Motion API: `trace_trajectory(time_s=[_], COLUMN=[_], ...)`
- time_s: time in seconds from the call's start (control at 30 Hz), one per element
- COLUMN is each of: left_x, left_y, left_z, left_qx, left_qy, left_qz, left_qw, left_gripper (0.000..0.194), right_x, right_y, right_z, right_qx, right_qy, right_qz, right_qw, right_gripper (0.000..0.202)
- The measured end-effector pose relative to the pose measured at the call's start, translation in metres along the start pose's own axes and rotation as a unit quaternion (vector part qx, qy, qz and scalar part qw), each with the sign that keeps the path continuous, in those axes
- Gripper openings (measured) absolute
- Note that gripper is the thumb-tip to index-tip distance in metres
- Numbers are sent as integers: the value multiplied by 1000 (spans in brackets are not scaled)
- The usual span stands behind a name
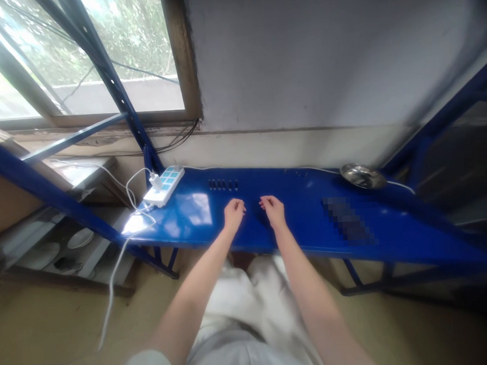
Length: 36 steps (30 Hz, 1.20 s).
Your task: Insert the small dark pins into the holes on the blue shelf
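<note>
While both forearms reach forward over pale clothing (249,296), the hands stand well apart at the blue table (268,178); contact with it cannot be told. Left hand (235,211): fingers curled, tips toward the right. Right hand (272,209): likewise curled, tips toward the left. Cannot tell whether either grips something small. Off to the right, a dark patch (347,220), pixelated, lies slantwise.

Beyond the left hand, toward the table's back: six small dark pieces (223,185) in a side-to-side row. Long axes run near to far as seen, roughly parallel; whether upright or flat, and which end is the front, cannot be told. Any marking on them too small to read.

Left of the row, a white power strip (170,181), blue socket faces, long axis slanting away rightward; plug (156,180) seated in it, lettering unreadable. Back right, a shiny metal dish (363,176). Farther: grey wall (302,65), window (184,55) at left.
</note>
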<state>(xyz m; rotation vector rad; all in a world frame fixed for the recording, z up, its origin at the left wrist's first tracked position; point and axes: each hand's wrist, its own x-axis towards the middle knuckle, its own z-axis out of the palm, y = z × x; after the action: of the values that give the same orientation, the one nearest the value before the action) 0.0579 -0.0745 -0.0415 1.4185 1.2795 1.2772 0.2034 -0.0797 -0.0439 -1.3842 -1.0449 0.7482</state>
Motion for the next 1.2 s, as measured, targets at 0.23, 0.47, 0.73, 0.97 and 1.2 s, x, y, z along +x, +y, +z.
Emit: trace_trajectory(time_s=[0.23, 0.47, 0.73, 0.97, 1.2], left_x=[19, 47, 60, 73, 79], left_y=[3, 8, 24, 24, 23], left_z=[-1, 0, 11, 17, 16], left_qx=[91, 233, 430, 462, 444], left_qy=[16, -4, -81, -94, -83], left_qz=[59, 100, 7, -19, 24], left_qw=[994, 967, 899, 882, 892], left_gripper=[41, 60, 66, 56, 35], right_x=[-1, -1, -1, -2, 0], right_y=[1, 0, 0, -2, 2], right_z=[-1, -2, -2, -1, -2], right_qx=[-8, -18, -9, -8, 0], right_qy=[-8, -16, -13, -16, -13], right_qz=[-5, -1, 7, 14, 7], right_qw=[1000, 1000, 1000, 1000, 1000], right_gripper=[29, 26, 24, 25, 31])
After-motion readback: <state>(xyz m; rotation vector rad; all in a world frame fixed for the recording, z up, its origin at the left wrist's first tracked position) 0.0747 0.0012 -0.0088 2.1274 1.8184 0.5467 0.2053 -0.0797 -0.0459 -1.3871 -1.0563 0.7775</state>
